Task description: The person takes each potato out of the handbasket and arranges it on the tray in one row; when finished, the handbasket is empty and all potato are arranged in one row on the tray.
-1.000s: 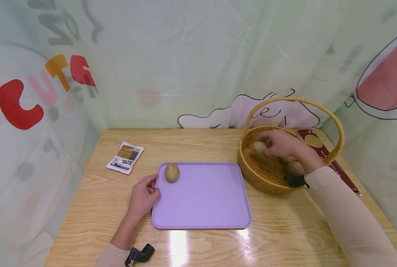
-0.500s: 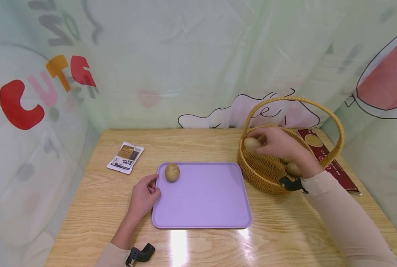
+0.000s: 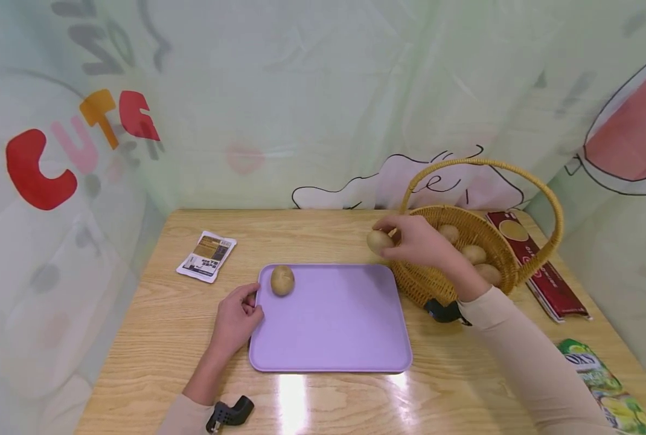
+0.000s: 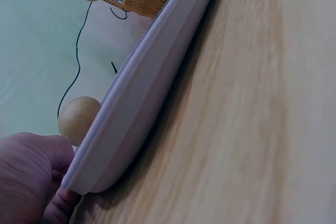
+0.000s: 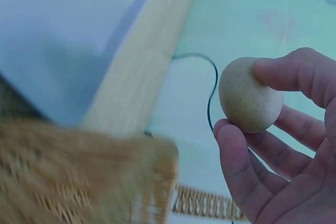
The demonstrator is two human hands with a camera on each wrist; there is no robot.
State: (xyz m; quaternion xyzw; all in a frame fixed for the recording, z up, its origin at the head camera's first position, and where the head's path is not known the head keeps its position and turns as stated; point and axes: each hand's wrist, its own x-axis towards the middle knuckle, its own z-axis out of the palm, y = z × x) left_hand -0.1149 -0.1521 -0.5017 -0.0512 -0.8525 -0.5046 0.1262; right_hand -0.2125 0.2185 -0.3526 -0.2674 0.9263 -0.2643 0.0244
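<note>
My right hand (image 3: 422, 243) pinches a potato (image 3: 378, 242) between thumb and fingers, raised by the left rim of the wicker basket (image 3: 423, 283). In the right wrist view the pale brown, speckled potato (image 5: 247, 98) shows up close. Several more potatoes (image 3: 474, 254) lie inside the basket. At the left side of a lilac tray (image 3: 334, 326), my left hand (image 3: 236, 320) grips the rim, with fingers partly under the edge in the left wrist view. Another potato (image 3: 282, 280) rests in the tray's far left corner, close to that hand.
A small printed pouch (image 3: 206, 257) lies at the back left of the wooden table (image 3: 171, 338). Beside the basket on the right is a long dark red packet (image 3: 546, 272), and a green packet (image 3: 589, 368) lies nearer, partly behind the right sleeve. The basket's tall handle (image 3: 480, 162) arches upward.
My right hand has lifted the potato from inside the basket and carried it left past the rim. The left hand stays at the tray's edge. The green packet has come into view.
</note>
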